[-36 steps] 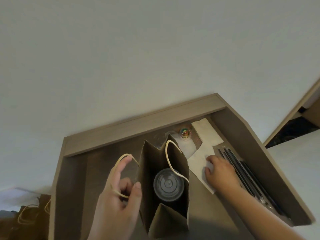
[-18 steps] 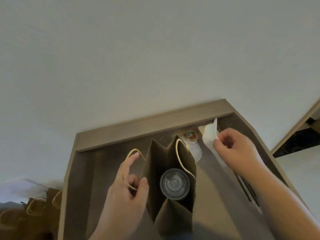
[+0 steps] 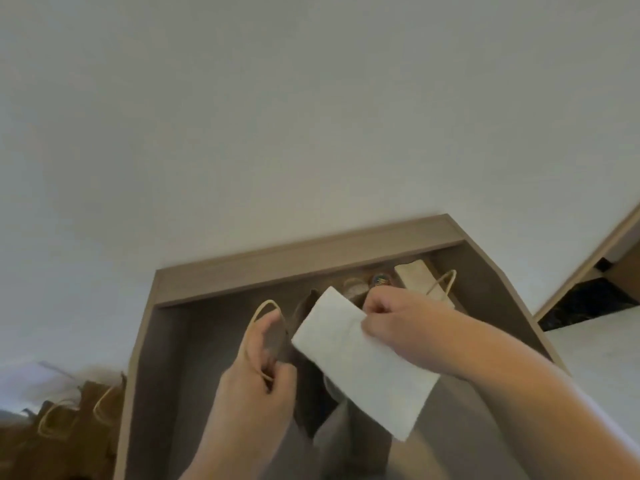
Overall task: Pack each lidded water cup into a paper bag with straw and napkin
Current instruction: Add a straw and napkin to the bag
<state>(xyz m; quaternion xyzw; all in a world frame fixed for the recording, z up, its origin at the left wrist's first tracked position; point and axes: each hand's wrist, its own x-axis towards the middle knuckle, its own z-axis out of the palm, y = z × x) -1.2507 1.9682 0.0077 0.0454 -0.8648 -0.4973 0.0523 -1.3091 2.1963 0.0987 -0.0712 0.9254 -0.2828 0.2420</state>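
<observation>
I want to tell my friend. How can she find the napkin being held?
Start at the big brown counter with raised edges under the white wall. In its middle, the right hand pinches the napkin over the brown paper bag. It is the flat white sheet held up in the air, unlike the napkin stack lying at the back.

A grey-brown wooden bench [image 3: 304, 258] with a raised rim along its back and both sides carries everything. A tall brown paper bag [image 3: 313, 393] stands upright near its middle, mouth open upward. Against the back rim, toward the right corner, lies a stack of white folded napkins [image 3: 415, 277]; just left of it sits a small round clear tub of coloured bits [image 3: 380, 281], with a blurred clear plastic item [image 3: 354, 285] beside that
</observation>
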